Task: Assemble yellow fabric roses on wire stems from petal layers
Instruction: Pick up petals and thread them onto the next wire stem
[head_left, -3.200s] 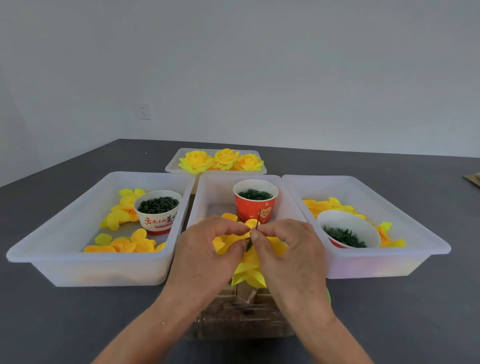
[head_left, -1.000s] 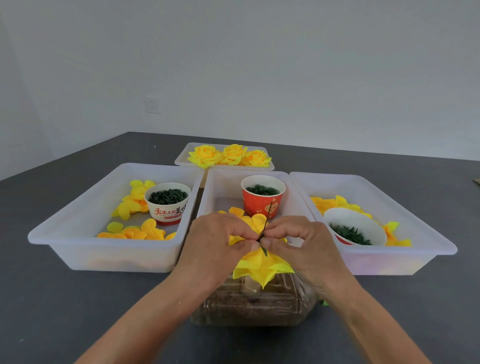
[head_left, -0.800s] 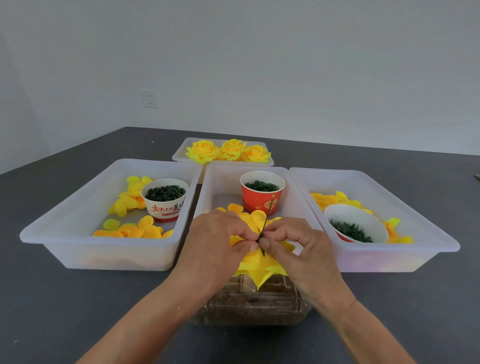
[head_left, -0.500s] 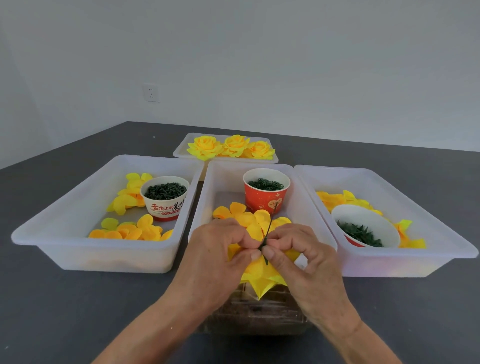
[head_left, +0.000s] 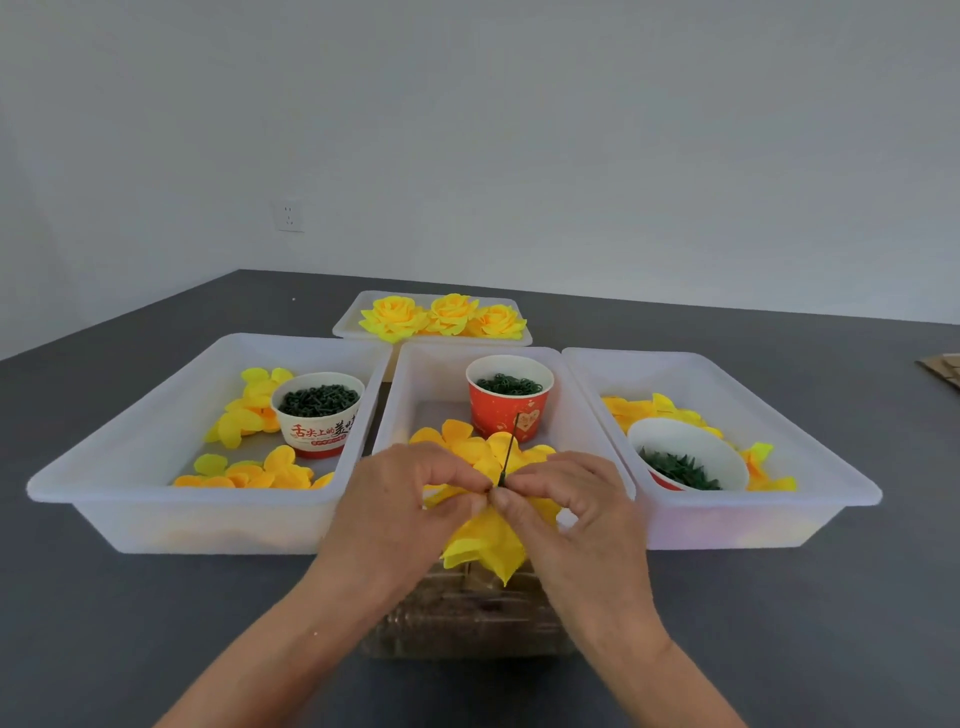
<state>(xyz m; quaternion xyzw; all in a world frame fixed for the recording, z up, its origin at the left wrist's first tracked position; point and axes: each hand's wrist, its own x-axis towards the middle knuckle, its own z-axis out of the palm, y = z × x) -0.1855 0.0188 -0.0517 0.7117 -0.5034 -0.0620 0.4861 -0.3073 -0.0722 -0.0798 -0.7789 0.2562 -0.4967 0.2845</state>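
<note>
Both my hands meet over the front of the middle tray (head_left: 405, 374). My left hand (head_left: 400, 509) and my right hand (head_left: 571, 514) pinch a stack of yellow fabric petal layers (head_left: 488, 540) at its centre, fingertips touching. A thin dark wire stem (head_left: 510, 447) pokes up out of the petals between my fingertips. The lower petals hang down in front of my wrists. Loose orange-yellow petals (head_left: 457, 434) lie in the tray just behind my hands.
Left tray (head_left: 130, 415) holds petals and a white cup (head_left: 317, 415) of green parts. A red cup (head_left: 509, 397) stands in the middle tray. Right tray (head_left: 779, 415) holds petals and a tipped white cup (head_left: 685, 460). Far tray (head_left: 358, 317) carries three finished roses (head_left: 444, 314). A clear box (head_left: 467, 618) sits under my wrists.
My hands stay pinched on the petal stack and stem; the fingers have shifted slightly at the centre. The view has moved a little, and the petals hang lower in front.
</note>
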